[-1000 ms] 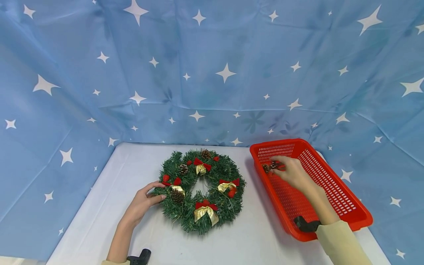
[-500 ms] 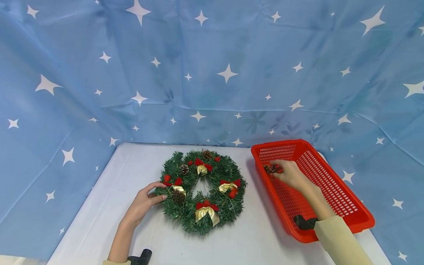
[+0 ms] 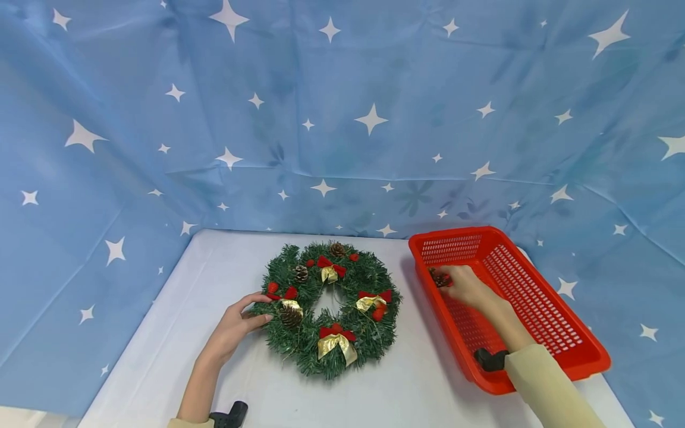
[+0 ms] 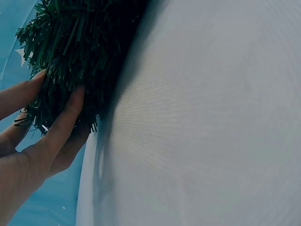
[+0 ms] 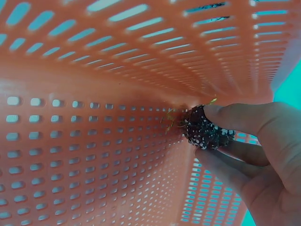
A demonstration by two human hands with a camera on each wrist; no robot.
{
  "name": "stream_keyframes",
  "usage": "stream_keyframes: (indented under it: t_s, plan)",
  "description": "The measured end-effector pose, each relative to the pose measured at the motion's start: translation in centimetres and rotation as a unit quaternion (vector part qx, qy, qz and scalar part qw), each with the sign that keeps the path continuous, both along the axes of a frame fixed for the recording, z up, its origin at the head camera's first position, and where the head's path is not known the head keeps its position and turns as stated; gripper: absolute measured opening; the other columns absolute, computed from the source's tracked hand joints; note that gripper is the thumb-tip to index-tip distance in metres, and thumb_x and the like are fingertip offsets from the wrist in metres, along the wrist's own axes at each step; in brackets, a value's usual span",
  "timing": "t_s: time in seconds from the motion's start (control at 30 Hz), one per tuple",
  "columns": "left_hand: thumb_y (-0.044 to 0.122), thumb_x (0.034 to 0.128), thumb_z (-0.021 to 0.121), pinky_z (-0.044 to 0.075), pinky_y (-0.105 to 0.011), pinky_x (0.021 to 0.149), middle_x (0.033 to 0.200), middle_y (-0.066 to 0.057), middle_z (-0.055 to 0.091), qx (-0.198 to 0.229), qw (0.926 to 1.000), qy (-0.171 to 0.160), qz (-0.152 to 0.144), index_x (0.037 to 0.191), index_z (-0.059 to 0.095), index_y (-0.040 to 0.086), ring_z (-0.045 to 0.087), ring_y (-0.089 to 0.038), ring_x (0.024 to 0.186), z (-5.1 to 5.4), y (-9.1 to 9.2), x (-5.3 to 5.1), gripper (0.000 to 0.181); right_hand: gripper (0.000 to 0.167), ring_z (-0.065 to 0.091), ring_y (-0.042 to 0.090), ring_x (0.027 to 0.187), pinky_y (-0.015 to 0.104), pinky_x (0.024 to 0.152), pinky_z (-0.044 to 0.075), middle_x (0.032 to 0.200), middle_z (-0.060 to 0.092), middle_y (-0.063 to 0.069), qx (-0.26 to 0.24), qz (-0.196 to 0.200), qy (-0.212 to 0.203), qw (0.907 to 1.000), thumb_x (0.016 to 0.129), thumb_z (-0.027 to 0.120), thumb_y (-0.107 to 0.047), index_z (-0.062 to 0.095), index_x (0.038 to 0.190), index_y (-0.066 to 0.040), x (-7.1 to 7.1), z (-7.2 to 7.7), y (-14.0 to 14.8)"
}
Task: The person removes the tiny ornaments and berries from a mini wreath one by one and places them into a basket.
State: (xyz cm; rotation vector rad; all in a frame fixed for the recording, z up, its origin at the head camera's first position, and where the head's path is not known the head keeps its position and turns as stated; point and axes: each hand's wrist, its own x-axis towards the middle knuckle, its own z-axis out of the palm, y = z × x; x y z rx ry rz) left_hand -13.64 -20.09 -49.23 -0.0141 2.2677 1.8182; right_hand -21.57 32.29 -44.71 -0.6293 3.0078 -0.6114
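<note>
A green wreath (image 3: 369, 339) lies flat on the white table, set with red and gold bows, pine cones and red berries. My left hand (image 3: 235, 324) holds its left edge, the fingertips among the needles; the left wrist view shows the thumb and fingers (image 4: 63, 122) pressed into the bristles. Inside the red basket my right hand (image 3: 471, 288) pinches a dark pine cone (image 5: 200, 129) with white-flecked scales between thumb and fingers. The cone is close to the basket's left side, and the fingers partly cover it. Thin golden strands show beside it.
The red perforated basket (image 3: 540, 297) stands at the table's right side, its raised walls around my right hand. White cloth covers the table (image 3: 396, 386). A blue starry curtain (image 3: 342, 148) hangs behind and at both sides.
My right hand has moved slightly down and toward me inside the basket, with the pine cone between its fingers. The left hand and wreath keep their places; the whole view has shifted slightly.
</note>
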Motion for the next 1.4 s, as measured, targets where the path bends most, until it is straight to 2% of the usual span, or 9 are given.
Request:
stream_keyframes:
  t_s: [0.33,0.57,0.7,0.87,1.0,1.23,1.4]
  plan:
    - [0.017,0.0957,0.074,0.054,-0.042,0.097,0.169,-0.017,0.023,0.003,1.0000,-0.003,0.001,0.138,0.060,0.009,0.063,-0.029,0.119,0.0,0.2,-0.1,0.045,0.028,0.074,0.030,0.082,0.042,0.071,0.063,0.100,0.075,0.021,-0.013,0.016,0.010,0.9997,0.080,0.073,0.011,0.071,0.108,0.010,-0.3,-0.7,0.0]
    - [0.016,0.0959,0.074,0.054,-0.040,0.098,0.168,-0.018,0.024,0.005,1.0000,0.000,0.004,0.137,0.060,0.008,0.064,-0.030,0.119,-0.1,0.3,-0.1,0.044,0.027,0.072,0.028,0.079,0.045,0.071,0.063,0.097,0.075,0.019,-0.018,0.025,0.035,0.9989,0.079,0.073,0.013,0.072,0.105,0.008,-0.5,-1.0,-0.3]
    - [0.016,0.0959,0.074,0.054,-0.041,0.098,0.169,-0.018,0.023,0.004,1.0000,0.002,0.004,0.137,0.061,0.009,0.063,-0.031,0.122,-0.2,0.4,-0.1,0.043,0.026,0.065,0.022,0.074,0.039,0.066,0.060,0.089,0.073,0.015,-0.011,0.028,0.044,0.9986,0.078,0.071,0.016,0.072,0.102,0.005,-0.4,-1.0,-0.5]
    - [0.016,0.0957,0.074,0.054,-0.041,0.097,0.168,-0.018,0.024,0.000,1.0000,0.001,0.007,0.136,0.061,0.009,0.062,-0.032,0.123,-0.2,0.5,-0.2,0.043,0.022,0.054,0.016,0.067,0.030,0.058,0.051,0.075,0.065,0.008,0.013,0.042,0.061,0.9972,0.076,0.068,0.019,0.066,0.088,0.000,0.0,-0.8,-0.9]
    - [0.015,0.0958,0.074,0.055,-0.040,0.097,0.168,-0.018,0.024,0.003,1.0000,-0.002,0.009,0.136,0.061,0.009,0.063,-0.031,0.121,-0.2,0.4,-0.2,0.043,0.026,0.050,0.013,0.064,0.027,0.056,0.048,0.071,0.059,0.005,0.020,0.047,0.060,0.9969,0.077,0.065,0.021,0.060,0.081,-0.004,0.3,-0.6,-1.2]
    - [0.016,0.0956,0.074,0.055,-0.040,0.096,0.168,-0.019,0.023,0.005,0.9999,0.001,0.009,0.136,0.061,0.008,0.064,-0.029,0.119,-0.2,0.2,-0.1,0.043,0.027,0.054,0.015,0.065,0.029,0.056,0.049,0.072,0.063,0.008,0.025,0.053,0.086,0.9946,0.074,0.067,0.022,0.062,0.081,-0.003,0.2,-0.9,-1.4]
    - [0.016,0.0958,0.074,0.055,-0.040,0.097,0.169,-0.018,0.023,0.004,1.0000,0.000,0.009,0.137,0.061,0.009,0.065,-0.028,0.117,-0.2,0.1,0.0,0.043,0.027,0.058,0.017,0.067,0.030,0.056,0.051,0.074,0.064,0.006,0.026,0.053,0.081,0.9950,0.072,0.065,0.022,0.064,0.084,-0.002,0.2,-0.7,-1.5]
